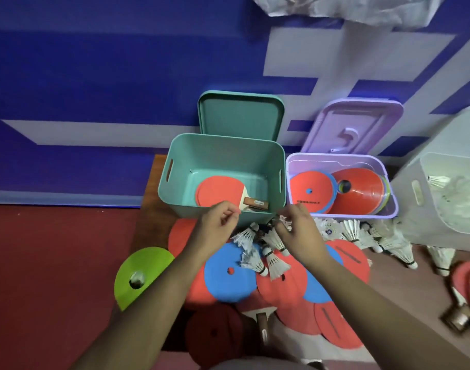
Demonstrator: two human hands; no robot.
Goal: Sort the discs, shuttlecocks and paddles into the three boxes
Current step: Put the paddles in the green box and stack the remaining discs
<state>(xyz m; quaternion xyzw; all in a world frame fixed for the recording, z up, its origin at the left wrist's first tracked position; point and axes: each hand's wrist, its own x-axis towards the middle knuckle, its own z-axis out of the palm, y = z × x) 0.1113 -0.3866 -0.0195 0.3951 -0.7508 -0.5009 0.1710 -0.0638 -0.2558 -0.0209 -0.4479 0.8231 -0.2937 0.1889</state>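
Note:
A teal box (220, 156) holds a red paddle (215, 192). Beside it, a lilac box (338, 157) contains red and blue discs (312, 192). The white box (415, 209) at right holds shuttlecocks (442, 181). In front of the boxes lie a blue disc (228, 276), red discs (335, 324) and loose shuttlecocks (275, 263). My left hand (218, 225) hovers at the teal box's front edge, fingers loosely curled, nothing in them. My right hand (298, 233) pinches a white shuttlecock (286, 221) just above the pile.
A green disc (140, 273) lies at the left. More shuttlecocks (354, 231) line the front of the lilac box. Paddles lie at the bottom (263, 321) and at the right edge (466, 284). Teal (242, 113) and lilac (354, 126) lids lean on the blue wall.

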